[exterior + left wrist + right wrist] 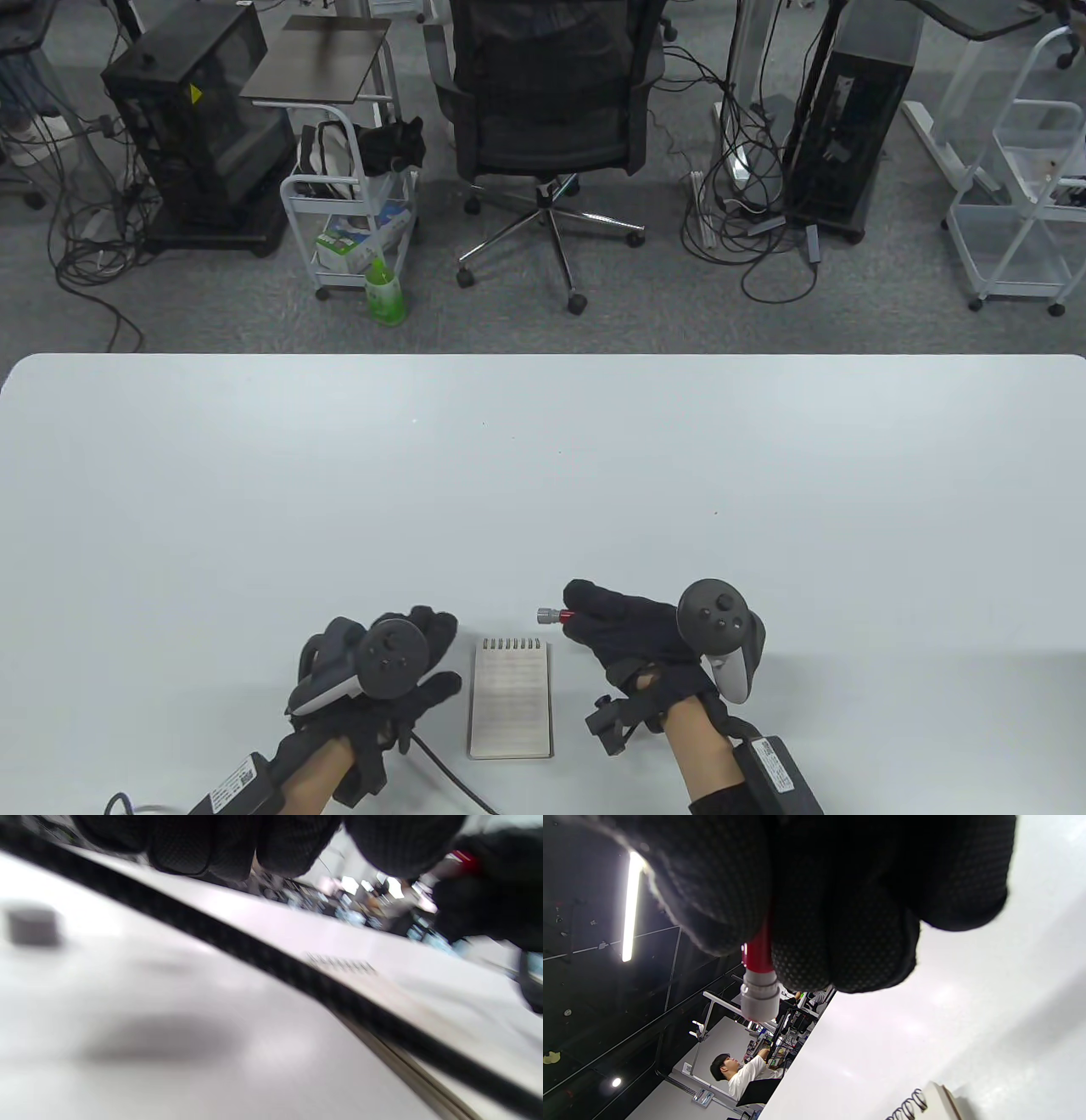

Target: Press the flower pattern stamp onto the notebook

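Low in the table view, the right hand [632, 632] grips the red stamp [553, 615], its grey tip poking left, just above the notebook [510, 699]. The left hand [399, 671], fingers loosely curled and holding nothing, sits beside the notebook's left edge. The upper table [543, 458] lies wide.

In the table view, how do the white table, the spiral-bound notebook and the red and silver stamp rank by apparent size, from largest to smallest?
1. White table, by far the largest.
2. Spiral-bound notebook.
3. Red and silver stamp, smallest; only its tip shows, because the right hand holds the rest.
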Available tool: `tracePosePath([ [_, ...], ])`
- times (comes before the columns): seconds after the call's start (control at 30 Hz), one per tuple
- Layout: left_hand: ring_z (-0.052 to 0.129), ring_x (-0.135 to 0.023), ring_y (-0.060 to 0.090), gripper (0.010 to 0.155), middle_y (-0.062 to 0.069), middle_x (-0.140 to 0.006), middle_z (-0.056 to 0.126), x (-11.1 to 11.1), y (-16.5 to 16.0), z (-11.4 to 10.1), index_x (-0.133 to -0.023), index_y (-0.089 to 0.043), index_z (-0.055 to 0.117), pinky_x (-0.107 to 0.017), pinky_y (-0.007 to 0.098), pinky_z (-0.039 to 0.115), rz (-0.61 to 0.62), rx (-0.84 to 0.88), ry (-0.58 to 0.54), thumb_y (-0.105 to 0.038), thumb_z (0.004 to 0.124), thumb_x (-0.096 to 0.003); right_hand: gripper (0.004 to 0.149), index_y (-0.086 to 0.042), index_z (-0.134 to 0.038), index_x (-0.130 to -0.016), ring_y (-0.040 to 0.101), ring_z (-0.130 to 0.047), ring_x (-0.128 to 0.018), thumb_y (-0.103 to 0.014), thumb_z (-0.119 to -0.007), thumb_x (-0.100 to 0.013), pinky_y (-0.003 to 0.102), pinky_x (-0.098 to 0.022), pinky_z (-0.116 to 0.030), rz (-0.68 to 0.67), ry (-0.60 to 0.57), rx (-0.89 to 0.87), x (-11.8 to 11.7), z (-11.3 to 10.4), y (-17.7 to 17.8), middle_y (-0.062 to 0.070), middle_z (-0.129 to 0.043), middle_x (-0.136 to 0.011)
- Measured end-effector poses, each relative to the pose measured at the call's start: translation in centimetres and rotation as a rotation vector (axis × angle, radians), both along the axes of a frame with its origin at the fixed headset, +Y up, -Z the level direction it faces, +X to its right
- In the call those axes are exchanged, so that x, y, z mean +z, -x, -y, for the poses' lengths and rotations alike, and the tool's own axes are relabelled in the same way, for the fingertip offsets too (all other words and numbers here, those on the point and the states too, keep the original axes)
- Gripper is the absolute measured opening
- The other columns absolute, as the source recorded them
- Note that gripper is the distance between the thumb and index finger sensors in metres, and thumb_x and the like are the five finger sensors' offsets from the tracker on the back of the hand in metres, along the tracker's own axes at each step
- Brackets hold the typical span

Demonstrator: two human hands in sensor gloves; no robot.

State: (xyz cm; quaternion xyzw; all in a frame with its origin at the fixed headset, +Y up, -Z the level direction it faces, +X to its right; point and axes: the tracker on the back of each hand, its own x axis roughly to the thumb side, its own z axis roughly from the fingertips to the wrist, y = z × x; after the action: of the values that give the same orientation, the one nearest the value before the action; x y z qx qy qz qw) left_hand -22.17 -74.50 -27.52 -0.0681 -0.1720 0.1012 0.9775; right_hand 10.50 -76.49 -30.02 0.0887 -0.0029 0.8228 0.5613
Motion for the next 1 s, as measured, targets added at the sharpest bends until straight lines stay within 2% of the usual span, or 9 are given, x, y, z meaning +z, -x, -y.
tracePosePath([
  [0.03,0.061,-0.091,0.050,0.070,0.020,-0.107,0.058,-0.2,1.0,-0.4,-0.101,-0.012,0.061,-0.060,0.062,0.055,-0.057,-0.047,-0.060,-0.050,0.067,-0.0425,0.047,-0.015,-0.090,-0.078,0.038,-0.105,-0.052,-0.027,-0.094,-0.034,0.053,-0.042,-0.083,0.000,0.001,-0.002,0.0,0.0,0.0,0.015,-0.101,-0.063],
  [0.1,0.065,-0.089,0.049,0.065,0.018,-0.106,0.063,-0.6,2.8,-0.7,-0.100,-0.014,0.065,-0.059,0.061,0.059,-0.137,-0.155,-0.096,-0.048,0.068,-0.0444,0.046,-0.015,-0.091,-0.078,0.038,-0.105,-0.052,-0.027,-0.095,-0.034,0.052,-0.043,-0.083,-0.011,0.007,-0.017,0.0,0.0,0.0,0.015,-0.101,-0.063],
  [0.27,0.073,-0.087,0.045,0.061,0.016,-0.103,0.070,-1.5,5.3,1.0,-0.098,-0.017,0.069,-0.058,0.060,0.062,-0.252,-0.223,-0.002,-0.043,0.076,-0.0438,0.046,-0.015,-0.091,-0.078,0.038,-0.104,-0.053,-0.027,-0.095,-0.033,0.052,-0.043,-0.083,-0.011,0.019,-0.026,-0.1,0.1,0.1,0.015,-0.101,-0.063],
  [0.43,0.085,-0.077,0.039,0.063,0.013,-0.097,0.080,-2.1,4.7,2.2,-0.097,-0.020,0.070,-0.054,0.056,0.069,-0.206,-0.345,0.014,-0.046,0.081,-0.0408,0.046,-0.015,-0.090,-0.078,0.038,-0.104,-0.053,-0.027,-0.095,-0.034,0.052,-0.043,-0.083,-0.030,0.024,-0.009,-0.1,0.2,0.2,0.015,-0.101,-0.063],
  [0.6,0.093,-0.067,0.032,0.054,0.007,-0.090,0.088,-2.5,3.5,2.8,-0.091,-0.023,0.079,-0.049,0.052,0.074,-0.185,-0.459,0.003,-0.044,0.083,-0.0406,0.047,-0.015,-0.090,-0.079,0.038,-0.104,-0.053,-0.027,-0.094,-0.034,0.052,-0.043,-0.082,-0.037,0.036,-0.011,0.0,0.3,0.3,0.015,-0.100,-0.063],
  [0.73,0.096,-0.060,0.029,0.048,0.008,-0.085,0.092,-2.7,3.2,3.0,-0.086,-0.021,0.084,-0.046,0.051,0.076,-0.178,-0.460,-0.012,-0.039,0.084,-0.0417,0.047,-0.015,-0.090,-0.079,0.038,-0.104,-0.052,-0.028,-0.094,-0.034,0.052,-0.043,-0.083,-0.043,0.041,-0.004,0.0,0.3,0.2,0.015,-0.100,-0.063],
  [1.0,0.098,-0.051,0.025,0.046,0.013,-0.080,0.093,-2.8,2.6,3.4,-0.083,-0.015,0.085,-0.042,0.049,0.079,-0.146,-0.491,-0.027,-0.036,0.083,-0.0419,0.047,-0.015,-0.090,-0.079,0.038,-0.104,-0.052,-0.028,-0.094,-0.035,0.052,-0.043,-0.083,-0.044,0.052,-0.006,0.0,0.3,0.3,0.015,-0.100,-0.063],
])
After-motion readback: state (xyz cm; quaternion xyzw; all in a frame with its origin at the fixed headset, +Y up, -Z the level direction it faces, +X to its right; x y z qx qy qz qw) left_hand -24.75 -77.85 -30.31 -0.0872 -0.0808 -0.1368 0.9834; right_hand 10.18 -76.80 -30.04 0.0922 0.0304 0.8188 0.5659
